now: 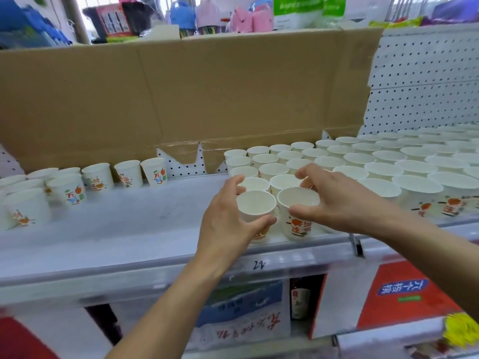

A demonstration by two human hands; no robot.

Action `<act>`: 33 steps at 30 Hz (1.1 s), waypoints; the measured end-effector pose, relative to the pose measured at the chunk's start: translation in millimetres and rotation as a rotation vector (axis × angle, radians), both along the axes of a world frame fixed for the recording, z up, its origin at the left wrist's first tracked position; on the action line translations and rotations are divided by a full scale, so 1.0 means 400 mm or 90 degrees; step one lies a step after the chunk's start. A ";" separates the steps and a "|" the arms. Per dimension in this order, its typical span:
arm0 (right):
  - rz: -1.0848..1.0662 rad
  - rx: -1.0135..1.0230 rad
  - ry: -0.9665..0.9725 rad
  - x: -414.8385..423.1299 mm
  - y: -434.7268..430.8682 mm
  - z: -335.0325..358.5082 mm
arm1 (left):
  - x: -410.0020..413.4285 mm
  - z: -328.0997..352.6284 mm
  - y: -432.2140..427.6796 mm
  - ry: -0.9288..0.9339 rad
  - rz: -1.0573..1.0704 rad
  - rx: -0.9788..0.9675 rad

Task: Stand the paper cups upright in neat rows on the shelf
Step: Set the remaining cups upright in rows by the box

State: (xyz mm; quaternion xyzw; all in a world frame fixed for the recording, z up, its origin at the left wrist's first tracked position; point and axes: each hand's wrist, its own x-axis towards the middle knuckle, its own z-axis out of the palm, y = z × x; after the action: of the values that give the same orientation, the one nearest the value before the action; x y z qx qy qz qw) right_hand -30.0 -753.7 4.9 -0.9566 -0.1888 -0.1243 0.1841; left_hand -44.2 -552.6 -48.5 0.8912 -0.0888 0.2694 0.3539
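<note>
1. The shelf's front rail [129,265] runs just under both wrists, and two upright cups stand at that edge.
2. The left hand [225,224] curls round the left cup [255,206], thumb on the near wall and fingers behind the rim.
3. The right hand [337,200] grips the right cup [298,200] the same way, just beside the left cup.
4. Bare shelf [142,211] opens leftward, while packed rows [388,164] crowd in behind and to the right.
5. Loose cups [98,177] stand before the cardboard [181,99].

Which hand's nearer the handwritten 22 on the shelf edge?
Left. The left hand grips the left cup above the 22 mark; the right hand holds the right cup, farther right.
</note>
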 end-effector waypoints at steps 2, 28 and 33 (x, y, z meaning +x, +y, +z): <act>0.009 -0.017 0.012 0.004 -0.001 0.003 | -0.001 -0.002 -0.001 -0.004 0.007 0.004; 0.026 -0.124 -0.121 0.003 -0.008 -0.020 | -0.007 -0.024 0.010 0.003 -0.014 0.006; 0.026 -0.135 -0.109 -0.011 -0.004 -0.006 | -0.012 -0.018 0.010 0.014 -0.030 -0.003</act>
State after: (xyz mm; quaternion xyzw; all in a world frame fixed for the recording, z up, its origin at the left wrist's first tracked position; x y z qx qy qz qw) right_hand -34.5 -755.2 2.6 -0.9524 -0.2355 -0.1812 0.0679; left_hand -49.1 -548.5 -55.6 0.8908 -0.1054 0.2514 0.3634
